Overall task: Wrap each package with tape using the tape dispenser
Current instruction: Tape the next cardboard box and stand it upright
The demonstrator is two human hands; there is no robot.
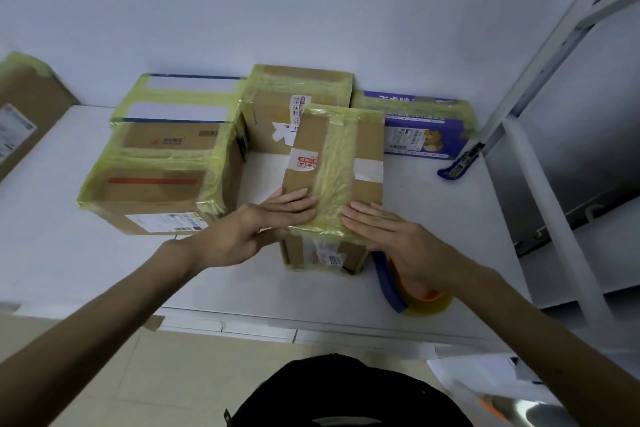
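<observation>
The box stands on the table's near part, right under both sets of fingers, with a strip of yellowish tape running down the middle of its top and over the near edge. The left hand and right hand lie flat on that near edge, fingers straight and released, grasping nothing; they flank the strip and seem to press it down so that it sticks at the corner. The dispenser lies on the table just below the right wrist, beside the box and set down within easy reach, probably to free both hands for smoothing. Beyond the fingertips, four more taped boxes crowd the far side: a big brown one to the left, a white one behind it, a brown one straight ahead and a purple one to the right. A blue knife lies well right of the fingers. The table is white and smooth, against a plain pale wall, with a white metal rack on the right.
</observation>
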